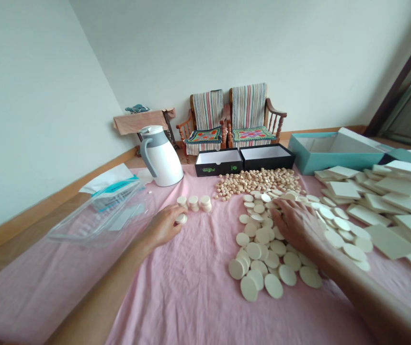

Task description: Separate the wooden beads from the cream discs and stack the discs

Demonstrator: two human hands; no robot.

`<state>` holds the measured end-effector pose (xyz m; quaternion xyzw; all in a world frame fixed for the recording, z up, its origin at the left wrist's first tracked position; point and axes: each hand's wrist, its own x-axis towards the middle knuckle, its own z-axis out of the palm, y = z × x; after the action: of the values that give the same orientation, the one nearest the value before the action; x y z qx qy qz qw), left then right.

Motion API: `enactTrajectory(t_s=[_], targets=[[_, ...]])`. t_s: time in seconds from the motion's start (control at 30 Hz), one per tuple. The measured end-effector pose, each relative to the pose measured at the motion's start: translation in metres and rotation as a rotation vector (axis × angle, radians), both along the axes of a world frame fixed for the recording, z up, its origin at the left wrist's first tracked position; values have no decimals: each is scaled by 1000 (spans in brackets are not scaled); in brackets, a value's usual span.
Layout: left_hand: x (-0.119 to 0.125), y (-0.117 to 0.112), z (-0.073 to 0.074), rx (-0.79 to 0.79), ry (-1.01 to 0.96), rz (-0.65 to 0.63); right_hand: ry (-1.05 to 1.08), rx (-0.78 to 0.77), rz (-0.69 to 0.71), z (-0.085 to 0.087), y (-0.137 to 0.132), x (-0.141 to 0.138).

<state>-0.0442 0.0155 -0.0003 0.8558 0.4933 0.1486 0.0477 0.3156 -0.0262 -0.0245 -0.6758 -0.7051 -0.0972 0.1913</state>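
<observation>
My left hand point(165, 225) is closed on a round white disc point(181, 219), pinched at its fingertips, just in front of a short row of stacked discs. The row has three small stacks: a left stack point(181, 201), partly behind my fingers, a middle stack point(193, 203) and a right stack point(206, 203). Over on the right, my right hand point(295, 223) lies palm down across a loose pile of the same discs point(263, 235). Its fingers are stretched out and the thumb stands apart. What is under the palm is hidden.
Small wooden pieces point(257, 182) lie heaped behind the discs, before two black boxes point(220, 164). White square tiles point(381, 189) and a teal box point(338, 153) occupy the right. A thermos jug point(162, 160) and a clear plastic tray point(94, 220) stand left on the pink cloth point(191, 287).
</observation>
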Motion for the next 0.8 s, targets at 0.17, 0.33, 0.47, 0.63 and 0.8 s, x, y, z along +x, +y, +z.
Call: enactTrajectory(t_s=[0.17,0.33,0.47,0.63,0.8], targets=[[7,-11,11,82,86,21,7,-10,8,1,-1,0],[46,-46,33,14,-75,-161,5,-28,2,4,-2,-1],[77,-75,34,-180,-139,-506,1,-30,2,5,-2,-1],[90,-86,16,-154,-81,-643,-15,-29,-2,5,-2,-1],[92,-85,9,-141,-122,-632,-32,-10,2,1,-1,0]])
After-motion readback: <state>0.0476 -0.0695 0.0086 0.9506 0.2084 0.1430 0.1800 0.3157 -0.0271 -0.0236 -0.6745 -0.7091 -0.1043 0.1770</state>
